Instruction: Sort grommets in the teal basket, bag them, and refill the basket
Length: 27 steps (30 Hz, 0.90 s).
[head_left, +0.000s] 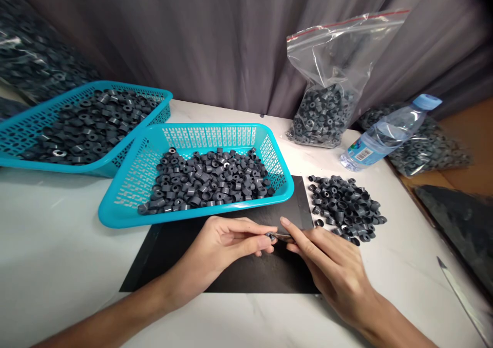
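Note:
Over the black mat (246,278), my left hand (227,240) pinches a small dark grey plastic cap (271,237) between thumb and fingers. My right hand (335,260) grips a thin metal tool (284,236) whose narrow tip meets the cap; most of the tool is hidden by the fingers, so its kind cannot be told. To the right of the mat lies a loose pile of similar grey caps (341,206), close behind my right hand. Just beyond my left hand stands a blue perforated basket (127,212) holding many more caps.
A second blue basket (77,165) of caps stands at the left. Behind the pile are an upright zip bag (325,114) of caps and a tilted water bottle (389,132). A pointed blade (460,294) lies near the table's right edge. A grey curtain (211,44) hangs behind.

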Tool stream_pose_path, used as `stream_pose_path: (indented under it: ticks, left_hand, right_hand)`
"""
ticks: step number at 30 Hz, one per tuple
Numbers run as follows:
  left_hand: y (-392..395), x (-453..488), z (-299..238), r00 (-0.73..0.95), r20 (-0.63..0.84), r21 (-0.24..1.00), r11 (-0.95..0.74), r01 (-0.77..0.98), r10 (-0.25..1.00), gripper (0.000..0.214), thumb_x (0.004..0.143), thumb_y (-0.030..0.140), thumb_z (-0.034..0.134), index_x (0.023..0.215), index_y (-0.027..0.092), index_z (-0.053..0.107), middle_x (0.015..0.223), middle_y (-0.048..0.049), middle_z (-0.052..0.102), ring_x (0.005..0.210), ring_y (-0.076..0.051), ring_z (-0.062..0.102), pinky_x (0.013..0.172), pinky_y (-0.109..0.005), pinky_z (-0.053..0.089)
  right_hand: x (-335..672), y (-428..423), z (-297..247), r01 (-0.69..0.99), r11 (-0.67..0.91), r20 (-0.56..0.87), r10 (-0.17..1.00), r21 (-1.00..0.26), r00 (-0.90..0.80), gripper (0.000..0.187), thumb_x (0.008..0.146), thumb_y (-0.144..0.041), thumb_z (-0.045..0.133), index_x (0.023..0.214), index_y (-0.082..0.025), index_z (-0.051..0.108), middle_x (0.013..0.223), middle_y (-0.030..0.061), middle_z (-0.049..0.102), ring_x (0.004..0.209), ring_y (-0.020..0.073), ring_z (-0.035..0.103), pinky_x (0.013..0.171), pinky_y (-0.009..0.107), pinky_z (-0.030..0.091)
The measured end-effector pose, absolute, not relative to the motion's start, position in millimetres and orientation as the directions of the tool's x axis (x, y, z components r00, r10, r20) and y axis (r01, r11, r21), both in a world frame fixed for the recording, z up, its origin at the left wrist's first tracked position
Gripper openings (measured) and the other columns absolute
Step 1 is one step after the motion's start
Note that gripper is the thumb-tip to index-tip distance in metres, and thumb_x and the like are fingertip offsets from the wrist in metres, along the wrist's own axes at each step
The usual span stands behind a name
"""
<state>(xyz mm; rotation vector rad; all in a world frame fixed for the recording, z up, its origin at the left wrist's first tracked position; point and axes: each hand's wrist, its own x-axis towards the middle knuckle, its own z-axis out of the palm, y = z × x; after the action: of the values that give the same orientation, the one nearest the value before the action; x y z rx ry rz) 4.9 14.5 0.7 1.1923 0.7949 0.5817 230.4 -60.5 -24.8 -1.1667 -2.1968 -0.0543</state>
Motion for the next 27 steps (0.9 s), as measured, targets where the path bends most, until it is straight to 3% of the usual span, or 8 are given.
stream_pose_path:
  ticks: [11, 15, 19, 23, 25, 27]
  left_hand:
    - [14.6, 4.1, -3.8, 0.595, -0.234, 0.954, 0.301, -0.013, 0.769, 0.022, 0.084, 0.028, 0.081, 0.105, 0.021, 0.083, 0.089, -0.0049, 0.08, 0.08, -0.013, 0.07, 0.077, -0.021, 0.057]
    - [12.1, 0.5, -13.5, 0.611, -0.228, 0.964, 0.263, 0.034, 0.758, 0.026, 0.084, 0.034, 0.081, 0.108, 0.022, 0.083, 0.099, -0.0049, 0.079, 0.088, -0.015, 0.073, 0.086, -0.025, 0.058]
    - [1.5, -4.6, -7.4, 0.61, -0.099, 0.982, -0.023, 0.19, 0.786, 0.022, 0.091, 0.036, 0.074, 0.111, 0.028, 0.081, 0.105, -0.0022, 0.076, 0.098, -0.016, 0.071, 0.089, -0.024, 0.057]
    - [5.7, -8.2, 24.5, 0.561, 0.26, 0.842, -0.469, 0.267, 0.786, 0.02, 0.098, 0.032, 0.065, 0.112, 0.027, 0.077, 0.099, -0.0011, 0.075, 0.085, -0.013, 0.069, 0.082, -0.025, 0.057]
    - [23.7, -9.9, 42.2, 0.491, 0.375, 0.726, -0.578, 0.372, 0.786, 0.022, 0.101, 0.033, 0.06, 0.115, 0.027, 0.075, 0.111, -0.0023, 0.074, 0.099, -0.016, 0.069, 0.096, -0.03, 0.055]
    - [50.9, -11.5, 54.1, 0.507, 0.332, 0.595, -0.593, 0.542, 0.796, 0.031, 0.103, 0.037, 0.053, 0.129, 0.029, 0.068, 0.132, -0.0033, 0.068, 0.125, -0.022, 0.061, 0.115, -0.042, 0.043]
  right_hand:
    - [237.3, -55.2, -30.8, 0.781, 0.509, 0.588, 0.775, -0.362, -0.232, 0.055, 0.101, -0.006, 0.055, 0.154, -0.017, 0.048, 0.085, 0.0028, 0.06, 0.07, 0.0115, 0.057, 0.063, 0.023, 0.047]
    - [236.3, -52.5, -37.8, 0.812, 0.427, 0.555, 0.816, -0.398, -0.158, 0.055, 0.103, -0.013, 0.054, 0.157, -0.021, 0.043, 0.091, 0.0043, 0.062, 0.075, 0.0127, 0.063, 0.065, 0.023, 0.052]
    - [234.0, -51.8, -44.6, 0.844, 0.394, 0.547, 0.824, -0.364, -0.149, 0.053, 0.105, -0.02, 0.051, 0.157, -0.024, 0.043, 0.098, 0.0066, 0.067, 0.083, 0.0169, 0.068, 0.068, 0.026, 0.056]
    - [230.9, -50.5, -49.6, 0.885, 0.368, 0.556, 0.816, -0.285, -0.16, 0.044, 0.105, -0.025, 0.05, 0.149, -0.019, 0.052, 0.101, 0.0099, 0.067, 0.09, 0.0217, 0.068, 0.072, 0.031, 0.06]
    - [229.4, -49.4, -52.0, 0.895, 0.365, 0.554, 0.814, -0.256, -0.174, 0.04, 0.105, -0.025, 0.05, 0.144, -0.017, 0.056, 0.102, 0.0114, 0.066, 0.089, 0.022, 0.068, 0.071, 0.032, 0.061]
    - [228.5, -48.1, -54.3, 0.901, 0.364, 0.555, 0.811, -0.234, -0.184, 0.038, 0.105, -0.026, 0.051, 0.14, -0.015, 0.058, 0.1, 0.0114, 0.064, 0.084, 0.0209, 0.067, 0.067, 0.032, 0.061]
